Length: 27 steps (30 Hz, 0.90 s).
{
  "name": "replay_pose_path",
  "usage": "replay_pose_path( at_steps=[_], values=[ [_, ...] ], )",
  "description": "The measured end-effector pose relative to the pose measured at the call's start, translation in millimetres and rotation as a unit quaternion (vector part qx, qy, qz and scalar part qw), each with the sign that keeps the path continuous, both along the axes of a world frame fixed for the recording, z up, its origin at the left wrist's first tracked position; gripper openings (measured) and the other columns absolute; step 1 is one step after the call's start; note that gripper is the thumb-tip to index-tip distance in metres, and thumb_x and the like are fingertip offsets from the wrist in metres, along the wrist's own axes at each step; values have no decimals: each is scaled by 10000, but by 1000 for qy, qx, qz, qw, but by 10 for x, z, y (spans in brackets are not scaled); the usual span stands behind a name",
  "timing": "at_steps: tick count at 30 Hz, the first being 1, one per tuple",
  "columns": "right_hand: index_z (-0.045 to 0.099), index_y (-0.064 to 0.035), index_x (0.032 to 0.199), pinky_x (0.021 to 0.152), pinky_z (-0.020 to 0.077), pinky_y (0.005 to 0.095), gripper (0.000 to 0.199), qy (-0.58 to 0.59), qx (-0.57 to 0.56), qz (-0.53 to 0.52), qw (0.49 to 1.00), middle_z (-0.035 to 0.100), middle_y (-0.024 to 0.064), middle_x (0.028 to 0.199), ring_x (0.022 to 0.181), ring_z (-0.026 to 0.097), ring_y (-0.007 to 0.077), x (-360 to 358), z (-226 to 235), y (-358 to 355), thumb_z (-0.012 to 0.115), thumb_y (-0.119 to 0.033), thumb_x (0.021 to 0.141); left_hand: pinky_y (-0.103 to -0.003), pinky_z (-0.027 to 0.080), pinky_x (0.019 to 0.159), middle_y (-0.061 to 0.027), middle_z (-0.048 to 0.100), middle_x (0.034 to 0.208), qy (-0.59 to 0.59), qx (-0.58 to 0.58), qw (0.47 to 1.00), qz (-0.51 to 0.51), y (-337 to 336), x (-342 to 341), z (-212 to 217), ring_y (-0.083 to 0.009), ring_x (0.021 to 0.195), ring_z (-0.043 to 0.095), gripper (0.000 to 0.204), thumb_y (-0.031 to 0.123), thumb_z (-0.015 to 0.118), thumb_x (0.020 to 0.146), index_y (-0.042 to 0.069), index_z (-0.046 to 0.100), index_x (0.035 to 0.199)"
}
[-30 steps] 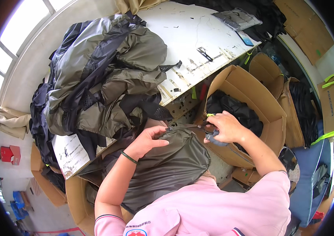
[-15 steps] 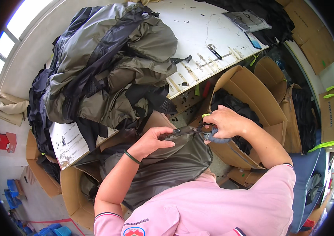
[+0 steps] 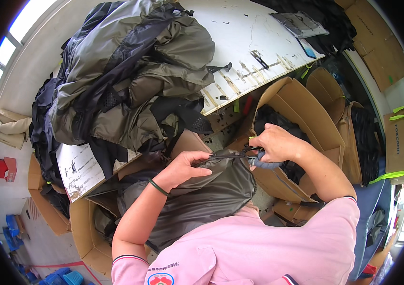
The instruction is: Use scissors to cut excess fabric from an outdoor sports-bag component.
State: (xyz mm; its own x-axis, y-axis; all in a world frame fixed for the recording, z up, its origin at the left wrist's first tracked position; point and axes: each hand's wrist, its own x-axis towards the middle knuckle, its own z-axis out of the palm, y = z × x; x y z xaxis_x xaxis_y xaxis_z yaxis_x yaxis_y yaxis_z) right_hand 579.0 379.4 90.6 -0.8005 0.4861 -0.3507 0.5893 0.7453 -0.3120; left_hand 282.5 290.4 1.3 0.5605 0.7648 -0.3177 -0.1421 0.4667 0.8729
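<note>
Stained white worktable (image 3: pixel 240 28) is seen upper ctr. w/ cartons (image 3: pixel 323 116) to R, dark print (image 3: pixel 398 139) being borne by far-R carton (image 3: pixel 401 164); in ctr., glossy, creased olive-grey fabric (image 3: pixel 194 192) is pinched at its upper edge by L hand (image 3: pixel 186 167), & grey-gripped scissors (image 3: pixel 262 163) are held in closed R hand (image 3: pixel 277 144).

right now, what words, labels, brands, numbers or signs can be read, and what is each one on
Wording left out here.
Pink shirt: a line of dark characters above a round badge.
Cardboard box at far right: dark lettering running sideways.
Brown cardboard at top right: slanted dark lettering.
Grey packet at top: any print too small to read.
</note>
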Motion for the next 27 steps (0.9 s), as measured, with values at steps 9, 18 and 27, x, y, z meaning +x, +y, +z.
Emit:
replay_pose_path(
  at_steps=[9,18,27],
  values=[
    [589,-83,737,755,374,364,546,42,-20,-13,999,578,92,589,639,566,321,-9,-16,-39,766,-599,726,-223,490,859,11,686,1078,2,-1,1000,5,-3,18,-2,-51,950,602,398,-26,729,848,7,654,1238],
    [602,-85,760,746,388,372,373,-17,40,10,999,602,85,617,664,579,304,-15,-19,19,784,-407,718,-226,488,861,5,681,1087,19,-5,1000,14,-9,22,35,-54,953,597,409,-41,726,842,5,651,1241],
    [605,-105,810,733,380,374,282,90,170,53,980,605,34,680,737,601,236,-203,108,36,741,-181,575,-219,484,839,11,667,1054,30,7,1000,-2,16,52,5,-54,933,589,385,5,733,847,-5,644,1221]
  ],
)
